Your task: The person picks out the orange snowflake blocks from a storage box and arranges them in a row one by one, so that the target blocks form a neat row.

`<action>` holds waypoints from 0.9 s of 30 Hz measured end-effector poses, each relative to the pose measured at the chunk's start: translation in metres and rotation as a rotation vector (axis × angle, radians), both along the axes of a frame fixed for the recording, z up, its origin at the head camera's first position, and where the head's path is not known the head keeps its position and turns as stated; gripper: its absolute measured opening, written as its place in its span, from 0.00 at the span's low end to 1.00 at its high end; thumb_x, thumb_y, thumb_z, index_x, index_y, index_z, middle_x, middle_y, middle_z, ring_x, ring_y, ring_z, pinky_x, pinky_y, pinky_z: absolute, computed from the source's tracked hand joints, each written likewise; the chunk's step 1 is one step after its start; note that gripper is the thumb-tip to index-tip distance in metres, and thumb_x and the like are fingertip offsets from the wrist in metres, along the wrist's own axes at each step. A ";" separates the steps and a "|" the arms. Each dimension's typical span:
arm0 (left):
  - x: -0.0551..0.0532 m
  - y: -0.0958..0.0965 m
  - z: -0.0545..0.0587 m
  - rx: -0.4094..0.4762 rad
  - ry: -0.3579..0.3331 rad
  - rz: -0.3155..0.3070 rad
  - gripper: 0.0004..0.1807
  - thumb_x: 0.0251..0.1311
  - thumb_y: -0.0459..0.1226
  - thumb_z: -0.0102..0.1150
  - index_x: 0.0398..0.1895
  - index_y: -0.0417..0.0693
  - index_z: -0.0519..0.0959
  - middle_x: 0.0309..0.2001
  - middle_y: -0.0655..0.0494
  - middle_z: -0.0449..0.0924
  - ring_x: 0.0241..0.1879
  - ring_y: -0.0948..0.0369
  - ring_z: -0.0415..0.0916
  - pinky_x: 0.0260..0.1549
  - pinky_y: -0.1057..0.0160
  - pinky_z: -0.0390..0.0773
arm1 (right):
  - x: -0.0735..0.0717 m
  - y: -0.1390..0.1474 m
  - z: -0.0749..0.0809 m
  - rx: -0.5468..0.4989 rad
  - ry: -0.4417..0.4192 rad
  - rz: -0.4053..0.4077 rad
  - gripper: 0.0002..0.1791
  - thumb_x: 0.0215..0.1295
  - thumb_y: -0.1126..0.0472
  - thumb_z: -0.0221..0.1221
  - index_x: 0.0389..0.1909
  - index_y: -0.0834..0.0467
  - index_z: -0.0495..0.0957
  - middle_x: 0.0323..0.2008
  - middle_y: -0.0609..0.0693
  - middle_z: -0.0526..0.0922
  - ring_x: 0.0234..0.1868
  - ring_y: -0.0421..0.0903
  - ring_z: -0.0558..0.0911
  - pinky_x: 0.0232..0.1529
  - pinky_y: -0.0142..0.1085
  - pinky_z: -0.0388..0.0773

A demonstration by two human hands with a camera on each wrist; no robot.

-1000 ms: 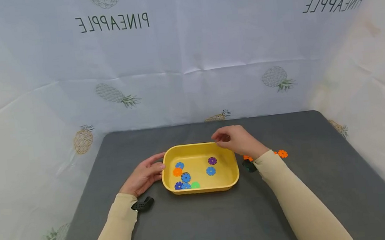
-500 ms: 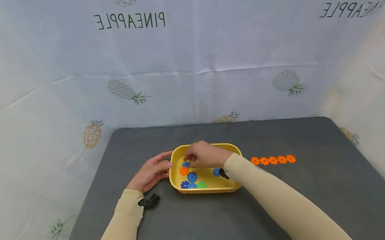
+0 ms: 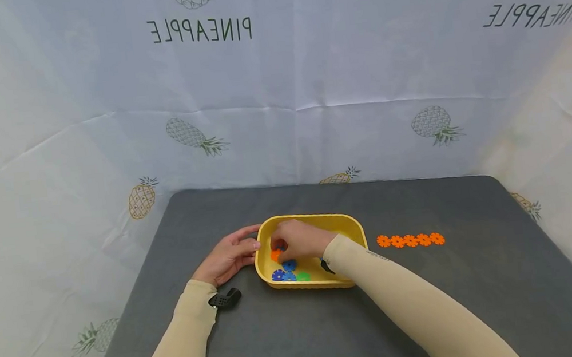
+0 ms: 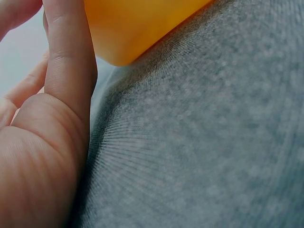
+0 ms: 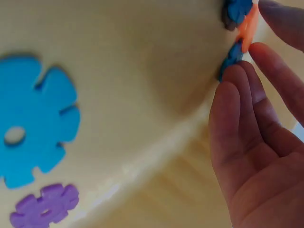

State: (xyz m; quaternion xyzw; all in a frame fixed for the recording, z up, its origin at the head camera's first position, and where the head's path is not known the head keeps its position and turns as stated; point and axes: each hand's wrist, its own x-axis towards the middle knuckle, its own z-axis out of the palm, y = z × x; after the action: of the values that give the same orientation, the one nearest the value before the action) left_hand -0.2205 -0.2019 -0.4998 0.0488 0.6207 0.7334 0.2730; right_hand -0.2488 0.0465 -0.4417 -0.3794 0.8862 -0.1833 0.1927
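Note:
A yellow plastic tray (image 3: 314, 284) stands on the table with several flower-shaped discs inside. At its left end my left hand (image 3: 226, 260) holds the wall, thumb at the rim and the other fingers outside. My right hand (image 3: 299, 240) reaches into the tray's left part. Its thumb and index finger pinch an orange flower-shaped disc (image 5: 248, 29), which stands tilted in the right wrist view. Blue discs (image 5: 231, 60) lie close by it. Nearer the front wall are a dark blue disc (image 3: 278, 275) and a green disc (image 3: 303, 277).
Several orange discs (image 3: 411, 240) form a row on the dark grey table (image 3: 281, 340), right of the tray. A large-looking blue disc (image 5: 47, 109) and a purple disc (image 5: 45, 207) lie elsewhere in the tray. A pineapple-print cloth (image 3: 283, 144) hangs behind and at the sides.
My right hand has moved left and down from above the tray's far right corner to the orange disc, which it now pinches. The left hand stays at the tray. The head view has shifted slightly.

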 end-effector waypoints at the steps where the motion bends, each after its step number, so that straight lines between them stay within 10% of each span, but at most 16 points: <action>1: 0.000 0.000 0.001 0.003 -0.003 0.003 0.36 0.78 0.38 0.63 0.84 0.49 0.62 0.70 0.43 0.79 0.54 0.56 0.88 0.55 0.59 0.90 | 0.001 -0.001 0.000 0.003 0.002 -0.003 0.13 0.69 0.53 0.74 0.50 0.53 0.89 0.44 0.46 0.85 0.43 0.42 0.77 0.53 0.34 0.81; 16: 0.000 0.001 0.004 0.016 -0.024 0.002 0.35 0.78 0.36 0.62 0.84 0.50 0.63 0.72 0.44 0.78 0.55 0.56 0.88 0.55 0.59 0.90 | 0.004 -0.010 0.000 0.071 0.073 -0.041 0.15 0.67 0.50 0.76 0.48 0.52 0.88 0.41 0.44 0.82 0.41 0.41 0.77 0.49 0.32 0.80; 27: 0.001 0.002 0.003 -0.012 -0.019 -0.004 0.37 0.77 0.38 0.64 0.85 0.50 0.62 0.68 0.45 0.80 0.54 0.56 0.87 0.56 0.58 0.89 | 0.003 0.004 0.007 -0.078 -0.074 -0.096 0.13 0.67 0.58 0.75 0.49 0.54 0.88 0.40 0.43 0.86 0.39 0.41 0.80 0.47 0.32 0.82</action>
State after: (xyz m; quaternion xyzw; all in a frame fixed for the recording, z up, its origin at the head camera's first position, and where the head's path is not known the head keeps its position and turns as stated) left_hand -0.2192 -0.2001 -0.4965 0.0415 0.6221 0.7296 0.2810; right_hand -0.2453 0.0509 -0.4352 -0.3364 0.8878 -0.2407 0.2016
